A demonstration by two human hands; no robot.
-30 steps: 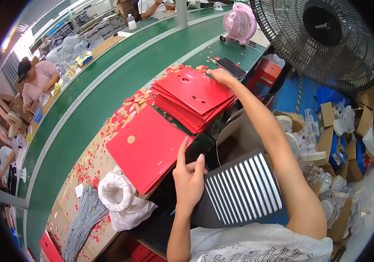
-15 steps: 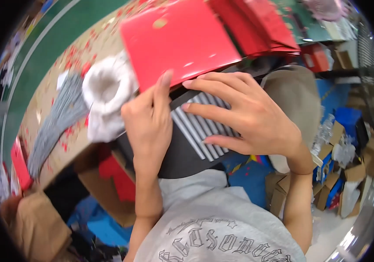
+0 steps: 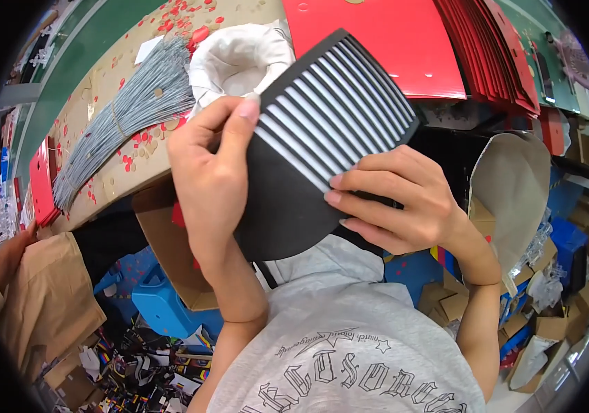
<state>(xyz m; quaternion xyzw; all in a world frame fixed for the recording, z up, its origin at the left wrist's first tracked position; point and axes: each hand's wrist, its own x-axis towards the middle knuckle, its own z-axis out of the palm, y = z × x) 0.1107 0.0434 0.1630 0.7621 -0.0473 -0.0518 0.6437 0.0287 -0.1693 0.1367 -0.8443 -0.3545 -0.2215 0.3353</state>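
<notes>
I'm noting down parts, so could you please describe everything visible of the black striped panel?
The black panel looks thin and matt, perhaps card or plastic. Parallel pale strips cover its upper part; the lower part is plain and rounded. It is tilted in front of the grey shirt, strips facing the camera. The left hand pinches its left edge; the right hand touches it near the strips' lower ends.

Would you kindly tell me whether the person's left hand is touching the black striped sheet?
Touching: the head view shows the left hand with its thumb over the edge of the black striped sheet.
</notes>
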